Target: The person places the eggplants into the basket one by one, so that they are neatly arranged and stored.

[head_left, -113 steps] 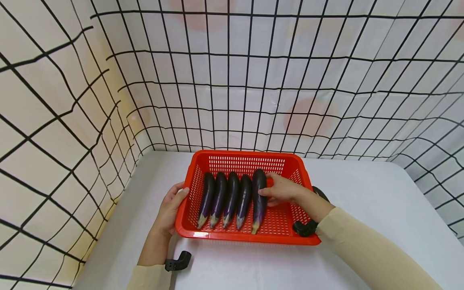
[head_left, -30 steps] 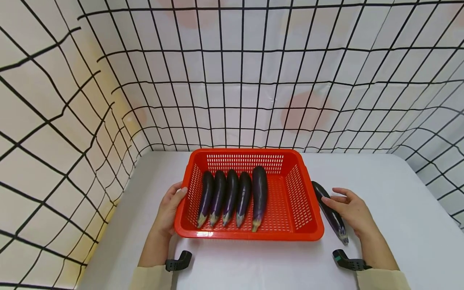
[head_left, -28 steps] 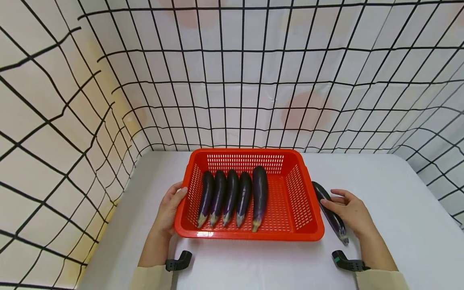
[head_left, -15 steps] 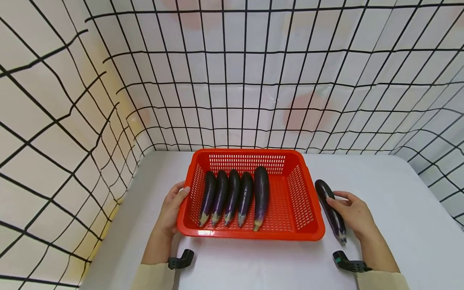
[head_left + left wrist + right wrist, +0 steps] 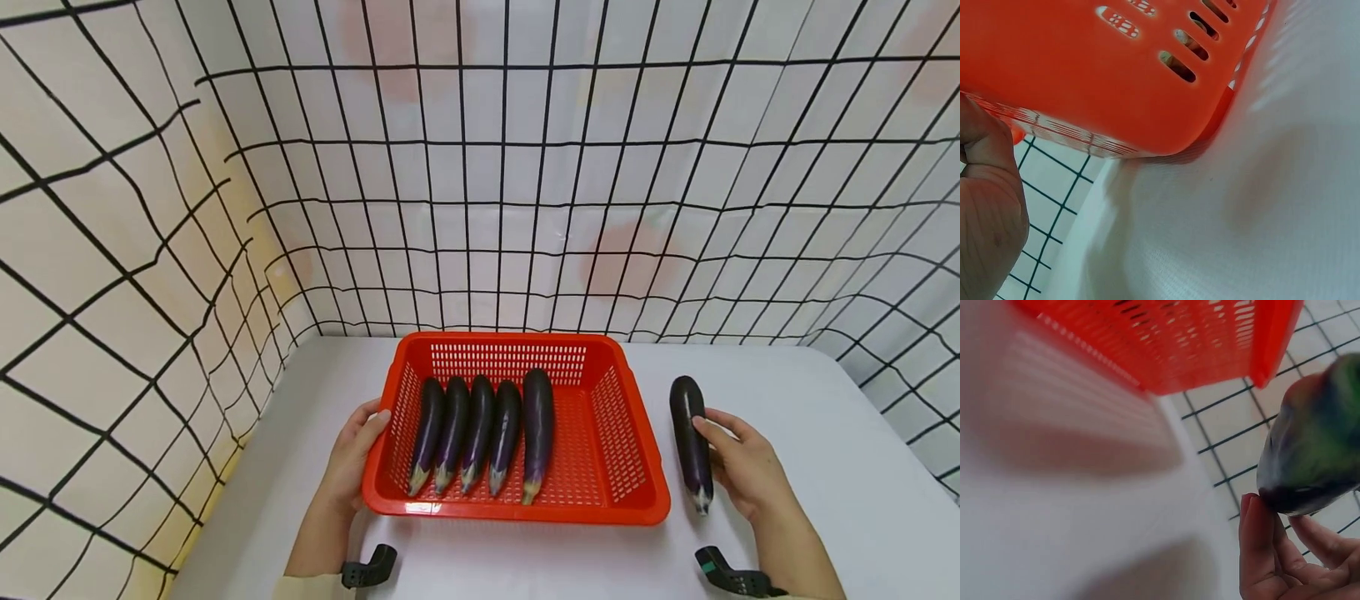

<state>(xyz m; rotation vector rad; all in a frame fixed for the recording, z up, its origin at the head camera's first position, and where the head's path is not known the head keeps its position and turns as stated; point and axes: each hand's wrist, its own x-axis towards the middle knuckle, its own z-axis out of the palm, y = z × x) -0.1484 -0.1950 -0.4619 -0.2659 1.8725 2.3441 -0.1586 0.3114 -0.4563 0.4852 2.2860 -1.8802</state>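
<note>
My left hand (image 5: 351, 454) grips the left rim of a red plastic basket (image 5: 517, 512), its thumb on top of the edge. Several dark purple eggplants (image 5: 481, 429) lie side by side in the basket, stem ends toward me; the rightmost eggplant (image 5: 537, 433) is the longest. To the right of the basket, my right hand (image 5: 750, 467) holds another eggplant (image 5: 688, 433) between thumb and fingers, stem end toward me. In the right wrist view this eggplant (image 5: 1310, 450) is raised, with a shadow on the table below.
Black wire grid panels (image 5: 480, 225) over white sheeting stand behind and on both sides of the white table (image 5: 787, 400). The basket's right part shows bare red mesh floor (image 5: 581, 450). A black wrist camera (image 5: 369, 567) sits on each wrist.
The right hand first lets go of the rightmost eggplant in the basket, then takes hold of the eggplant outside and shifts it slightly right, away from the basket. The left hand stays on the rim.
</note>
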